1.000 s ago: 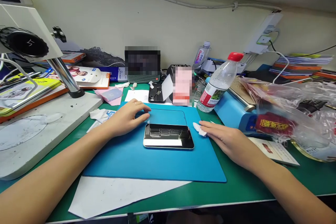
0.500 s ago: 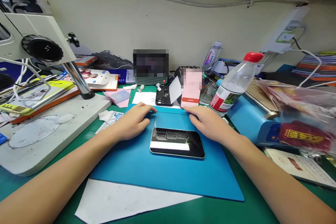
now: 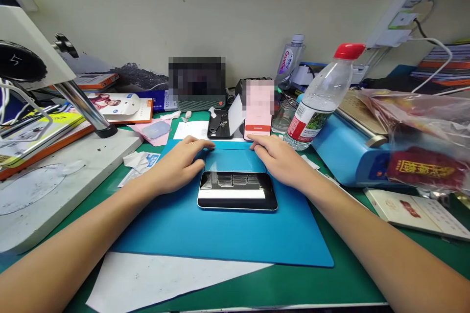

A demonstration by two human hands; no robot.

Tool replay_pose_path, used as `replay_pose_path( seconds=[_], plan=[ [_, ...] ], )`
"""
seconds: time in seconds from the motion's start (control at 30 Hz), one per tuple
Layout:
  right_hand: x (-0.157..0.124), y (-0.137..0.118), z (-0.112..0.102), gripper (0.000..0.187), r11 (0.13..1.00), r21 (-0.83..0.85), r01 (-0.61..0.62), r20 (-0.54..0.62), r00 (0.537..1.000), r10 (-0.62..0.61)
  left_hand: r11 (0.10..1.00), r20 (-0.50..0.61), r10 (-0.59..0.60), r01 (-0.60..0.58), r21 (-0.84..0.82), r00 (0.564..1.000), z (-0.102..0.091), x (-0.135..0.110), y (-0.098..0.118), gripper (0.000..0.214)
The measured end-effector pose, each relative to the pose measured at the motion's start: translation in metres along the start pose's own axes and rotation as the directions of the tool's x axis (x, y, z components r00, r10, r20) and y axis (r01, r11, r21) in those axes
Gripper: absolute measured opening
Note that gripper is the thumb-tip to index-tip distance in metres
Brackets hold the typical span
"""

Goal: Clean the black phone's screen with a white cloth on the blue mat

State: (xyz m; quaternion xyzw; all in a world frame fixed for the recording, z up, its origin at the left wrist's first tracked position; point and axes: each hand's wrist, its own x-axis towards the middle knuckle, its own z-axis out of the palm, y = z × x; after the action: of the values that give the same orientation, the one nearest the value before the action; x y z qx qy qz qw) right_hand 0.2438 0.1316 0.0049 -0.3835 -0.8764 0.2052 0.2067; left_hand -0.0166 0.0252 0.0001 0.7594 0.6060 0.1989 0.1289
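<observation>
A smartphone [image 3: 238,201] lies face up on a blue mat [image 3: 220,237], its black glass reflecting bright light. Just beyond it is a clear, thin-edged sheet [image 3: 235,160] that looks like a glass screen protector; its near edge meets the phone's far edge in the view. My left hand [image 3: 181,164] is at the sheet's left end, index finger and thumb along that edge. At the right end my right hand [image 3: 281,159] has its fingers against the opposite edge. Both hands appear to hold the sheet by its ends.
Beyond the mat stand a pink-screened phone [image 3: 258,115], a black phone case [image 3: 219,124] and a red-capped bottle [image 3: 323,102]. A microscope stand [image 3: 82,107] is on the left. A blue machine [image 3: 345,151] and a plastic bag [image 3: 422,127] are on the right.
The camera view has shifted, so the whole bench appears higher and further left. Both hands keep their places at the clear sheet's ends, and the phone stays on the mat.
</observation>
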Motion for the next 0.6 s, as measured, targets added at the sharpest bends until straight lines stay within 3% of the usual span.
replay_pose_path(
  seconds=[0.3,0.6],
  plan=[
    [0.002,-0.004,0.004,0.042,0.993,0.114,-0.034,-0.042,0.998,0.039,0.994,-0.040,0.057,-0.061,-0.096,0.998,0.003,-0.001,0.005,0.039],
    [-0.005,-0.007,0.001,0.037,0.908,0.416,0.056,-0.184,0.983,0.024,0.942,-0.255,0.060,-0.139,-0.306,0.965,0.002,-0.008,0.015,0.030]
  ],
)
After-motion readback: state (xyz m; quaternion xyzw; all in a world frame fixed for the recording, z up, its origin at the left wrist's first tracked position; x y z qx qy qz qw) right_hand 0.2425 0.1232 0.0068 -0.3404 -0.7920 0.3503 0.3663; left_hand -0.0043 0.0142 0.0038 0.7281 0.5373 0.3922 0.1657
